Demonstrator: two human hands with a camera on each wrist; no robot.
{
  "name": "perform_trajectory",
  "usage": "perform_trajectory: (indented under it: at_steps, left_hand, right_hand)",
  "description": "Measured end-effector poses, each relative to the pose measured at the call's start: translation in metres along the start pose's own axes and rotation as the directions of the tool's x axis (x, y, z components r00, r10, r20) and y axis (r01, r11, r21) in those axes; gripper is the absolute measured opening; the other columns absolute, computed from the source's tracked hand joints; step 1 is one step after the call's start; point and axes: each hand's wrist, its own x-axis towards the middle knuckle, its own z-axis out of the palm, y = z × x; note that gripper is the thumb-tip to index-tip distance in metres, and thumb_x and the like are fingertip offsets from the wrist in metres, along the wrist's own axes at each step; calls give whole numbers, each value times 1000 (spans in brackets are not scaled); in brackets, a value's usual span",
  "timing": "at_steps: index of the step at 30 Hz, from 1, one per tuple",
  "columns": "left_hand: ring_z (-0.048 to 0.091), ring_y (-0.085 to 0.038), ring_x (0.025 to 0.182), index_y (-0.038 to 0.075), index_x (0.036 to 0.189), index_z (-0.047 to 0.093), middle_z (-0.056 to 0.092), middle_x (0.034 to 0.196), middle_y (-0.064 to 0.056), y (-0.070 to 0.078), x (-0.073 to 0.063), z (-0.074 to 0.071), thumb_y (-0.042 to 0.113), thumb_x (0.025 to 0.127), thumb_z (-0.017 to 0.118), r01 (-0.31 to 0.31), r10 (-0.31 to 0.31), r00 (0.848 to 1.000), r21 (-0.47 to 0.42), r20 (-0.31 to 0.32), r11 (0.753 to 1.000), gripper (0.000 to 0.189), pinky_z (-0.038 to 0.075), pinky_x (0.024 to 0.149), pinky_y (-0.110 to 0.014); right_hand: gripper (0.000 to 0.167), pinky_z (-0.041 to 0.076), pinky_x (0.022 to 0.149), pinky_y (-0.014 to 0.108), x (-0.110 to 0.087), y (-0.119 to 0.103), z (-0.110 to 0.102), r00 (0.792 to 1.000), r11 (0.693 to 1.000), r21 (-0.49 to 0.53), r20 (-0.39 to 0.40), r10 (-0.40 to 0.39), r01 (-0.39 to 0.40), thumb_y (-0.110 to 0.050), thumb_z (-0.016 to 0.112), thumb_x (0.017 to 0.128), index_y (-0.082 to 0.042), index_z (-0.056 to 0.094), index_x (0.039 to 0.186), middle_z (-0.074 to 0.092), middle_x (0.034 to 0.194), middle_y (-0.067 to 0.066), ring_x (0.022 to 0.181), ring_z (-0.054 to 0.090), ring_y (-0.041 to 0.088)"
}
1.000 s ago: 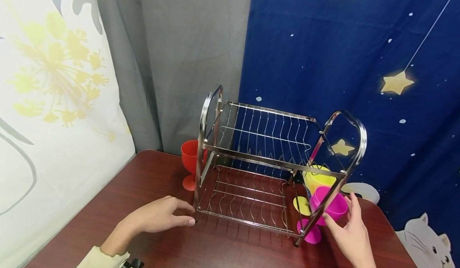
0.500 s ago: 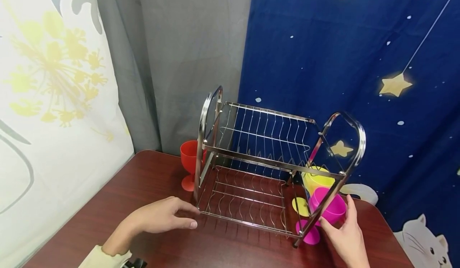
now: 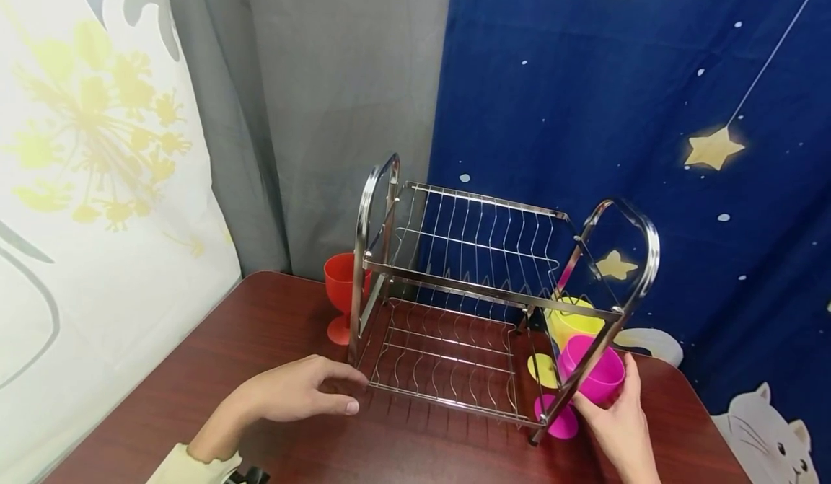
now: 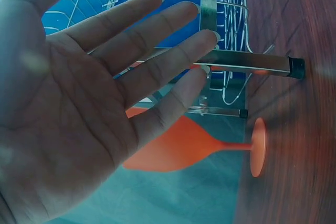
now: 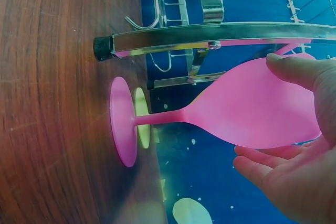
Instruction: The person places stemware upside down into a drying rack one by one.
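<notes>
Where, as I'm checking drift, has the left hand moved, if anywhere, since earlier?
Yes, in the head view, the left hand shifted slightly right relative to the rack.

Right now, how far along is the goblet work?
Looks done: red goblet stands left of the rack, yellow goblet right of it. In hand: the right hand holds the pink goblet, foot apparently on the table. Likely left: moving or releasing it, given the hand around its bowl. The left hand holds nothing.

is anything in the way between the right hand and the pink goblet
Nothing visible separates the right hand from the pink goblet: thumb and fingers flank it. The front right rack leg stands close by, crossing the goblet in the head view.
</notes>
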Motion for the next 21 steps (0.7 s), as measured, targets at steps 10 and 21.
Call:
perform_trajectory:
  at_steps: [10, 21]
  left_hand:
    - [63, -10, 108, 18, 126, 65, 67, 121, 5, 1, 4, -1, 46, 93, 61, -9, 11, 1000, -58, 28, 998, 44, 53, 89, -31]
    - [61, -7, 109, 17, 127, 65, 67, 121, 4, 3, 9, 0, 46, 93, 61, -14, 16, 999, -52, 35, 999, 45, 52, 90, -29]
  right_hand:
    - [115, 37, 107, 54, 4, 1, 6, 999, 998, 25, -4, 50, -50, -21, 81, 79, -9, -4, 155, 35, 144, 32, 130, 40, 44]
    - [95, 36, 75, -4, 5, 2, 3, 999, 993, 114, 11, 34, -35, -21, 82, 78, -1, 21, 148, 48, 134, 26, 87, 41, -23]
